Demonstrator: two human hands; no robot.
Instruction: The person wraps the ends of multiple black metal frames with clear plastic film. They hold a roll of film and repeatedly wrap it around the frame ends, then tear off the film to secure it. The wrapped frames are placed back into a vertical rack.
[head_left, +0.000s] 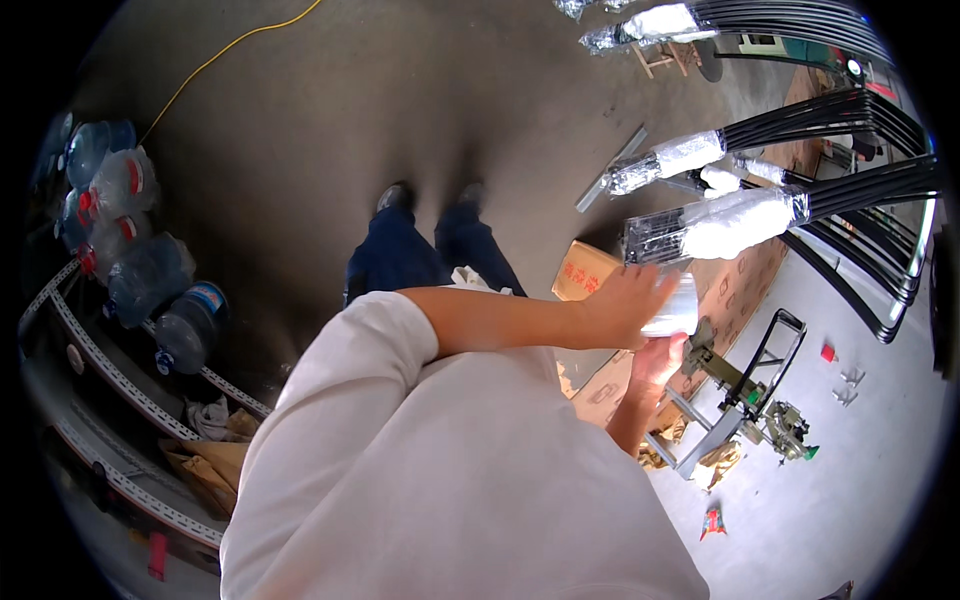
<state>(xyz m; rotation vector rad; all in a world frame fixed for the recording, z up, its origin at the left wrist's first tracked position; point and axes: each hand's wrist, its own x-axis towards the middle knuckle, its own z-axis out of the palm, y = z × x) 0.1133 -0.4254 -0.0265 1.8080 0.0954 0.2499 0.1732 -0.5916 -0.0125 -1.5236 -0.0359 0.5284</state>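
My left arm (500,318) reaches across my body to the right. My left hand (628,305), slightly blurred, lies against the near side of a roll of clear stretch film (680,308), its fingers stretched out and apart. Below it, my right hand (660,360) grips the roll's lower end, thumb pointing up. Just beyond my left fingertips hangs a bundle of black tubes (870,185), its end wrapped in shiny film and a white covering (740,222). The roll's left side is partly hidden behind my left hand.
More wrapped black tube bundles (690,150) hang on a rack at the right. A cardboard box (585,272) stands on the floor near my hands. A metal fixture (740,400) lies beyond my right arm. Large water bottles (190,325) and a slotted metal frame (120,400) are at the left.
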